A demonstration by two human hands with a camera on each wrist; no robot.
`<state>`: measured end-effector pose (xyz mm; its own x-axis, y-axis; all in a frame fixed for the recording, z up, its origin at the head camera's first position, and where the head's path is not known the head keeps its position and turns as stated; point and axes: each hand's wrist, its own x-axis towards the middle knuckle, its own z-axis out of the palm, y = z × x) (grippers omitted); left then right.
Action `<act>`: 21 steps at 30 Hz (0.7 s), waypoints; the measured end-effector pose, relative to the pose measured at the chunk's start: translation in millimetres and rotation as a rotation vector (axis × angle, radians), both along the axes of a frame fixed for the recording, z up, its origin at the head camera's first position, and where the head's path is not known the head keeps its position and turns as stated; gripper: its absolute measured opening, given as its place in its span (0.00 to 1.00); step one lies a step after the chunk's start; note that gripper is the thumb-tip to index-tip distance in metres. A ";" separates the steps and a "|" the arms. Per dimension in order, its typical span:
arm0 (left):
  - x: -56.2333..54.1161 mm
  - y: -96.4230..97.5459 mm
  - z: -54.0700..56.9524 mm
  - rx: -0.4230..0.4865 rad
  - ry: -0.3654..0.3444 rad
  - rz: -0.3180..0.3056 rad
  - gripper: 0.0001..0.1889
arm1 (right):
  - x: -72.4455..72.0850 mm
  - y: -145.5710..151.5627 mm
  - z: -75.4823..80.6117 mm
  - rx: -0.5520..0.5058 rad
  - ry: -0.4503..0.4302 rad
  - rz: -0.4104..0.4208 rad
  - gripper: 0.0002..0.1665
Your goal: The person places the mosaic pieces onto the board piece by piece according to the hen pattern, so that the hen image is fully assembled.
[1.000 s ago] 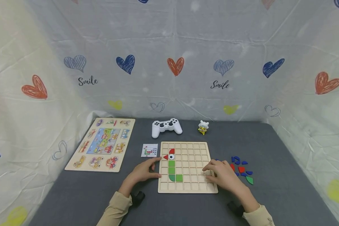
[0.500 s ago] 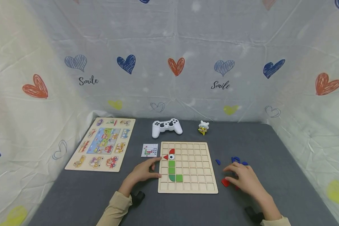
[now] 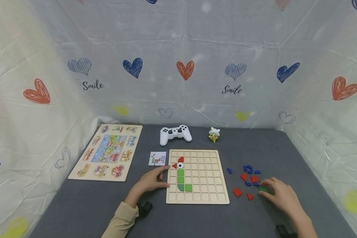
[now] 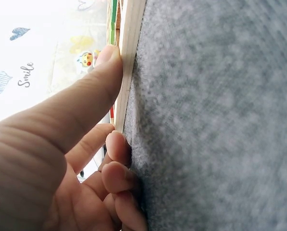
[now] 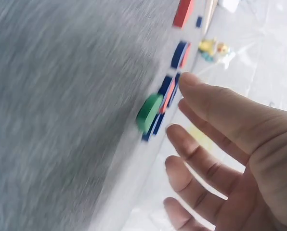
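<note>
A grey felt-like tabletop (image 3: 285,155) fills the space, hemmed in by a pale sheet printed with hearts. Square in front of the person lies a wooden grid board (image 3: 197,176), pale and divided into small square cells; down its left side runs a column of fitted pieces: a red cap and triangle around a white eye, then green squares ending in a green curve. The left hand (image 3: 151,181) rests flat beside the board's left edge, thumb pressed against the wooden rim, the other fingers curled loosely on the cloth, grasping nothing.

To the right of the board, a scatter of loose pieces (image 3: 247,180) in blue and red lies on the cloth. At its near right edge sits a small green piece (image 3: 262,188), rounded on one side and thick-edged. The right hand (image 3: 281,195) hovers there, fingers spread and relaxed, fingertips just at the green piece; whether they touch it I cannot tell.
</note>
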<state>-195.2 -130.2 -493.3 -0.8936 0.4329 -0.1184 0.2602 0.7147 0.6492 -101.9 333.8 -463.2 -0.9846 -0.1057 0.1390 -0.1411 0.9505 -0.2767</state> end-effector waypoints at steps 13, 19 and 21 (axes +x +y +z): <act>-0.9 -0.5 -2.3 -0.004 0.011 -0.005 0.38 | 0.5 16.8 -4.1 0.037 -0.149 -0.039 0.16; -0.8 -0.7 -2.2 -0.009 0.014 -0.008 0.38 | -0.7 16.0 -2.8 0.029 -0.195 -0.061 0.15; -0.8 -0.9 -1.8 -0.009 0.015 -0.009 0.38 | 0.1 14.7 -1.4 0.019 -0.208 -0.068 0.15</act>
<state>-196.0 -131.1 -495.0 -0.8914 0.4400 -0.1087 0.2766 0.7181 0.6386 -101.7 348.5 -464.6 -0.9968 -0.0382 -0.0697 -0.0176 0.9612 -0.2754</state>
